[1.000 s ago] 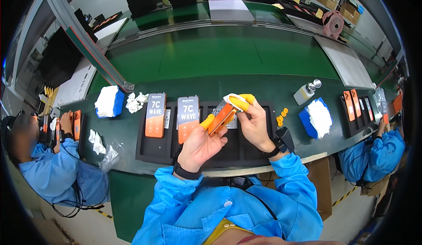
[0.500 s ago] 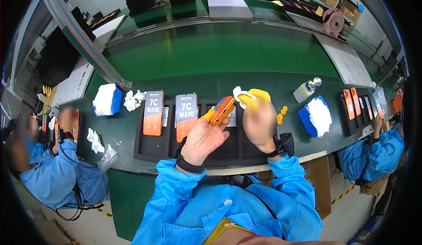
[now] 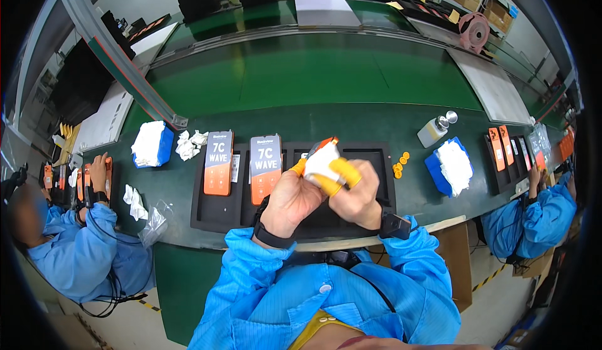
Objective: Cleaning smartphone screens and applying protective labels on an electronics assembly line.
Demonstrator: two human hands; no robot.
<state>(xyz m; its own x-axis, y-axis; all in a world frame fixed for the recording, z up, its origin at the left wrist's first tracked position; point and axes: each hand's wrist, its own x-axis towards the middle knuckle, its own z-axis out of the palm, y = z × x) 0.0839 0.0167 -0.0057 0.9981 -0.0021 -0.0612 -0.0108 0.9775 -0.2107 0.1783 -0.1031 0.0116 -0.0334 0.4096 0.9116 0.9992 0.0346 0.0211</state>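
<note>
left hand (image 3: 290, 202): grip cradles orange phone (image 3: 328, 141) over tray (image 3: 216, 216), apparently steadying it | right hand (image 3: 359, 196): grip presses cloth (image 3: 318, 161) against it from 4 o'clock | two other phones (image 3: 266, 173): 9 o'clock, apart, likely avoiding rubbing

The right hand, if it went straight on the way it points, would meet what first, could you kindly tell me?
Probably the orange phone held in the left hand, just past the white cloth in the right hand; whether cloth and phone touch is unclear.
</note>
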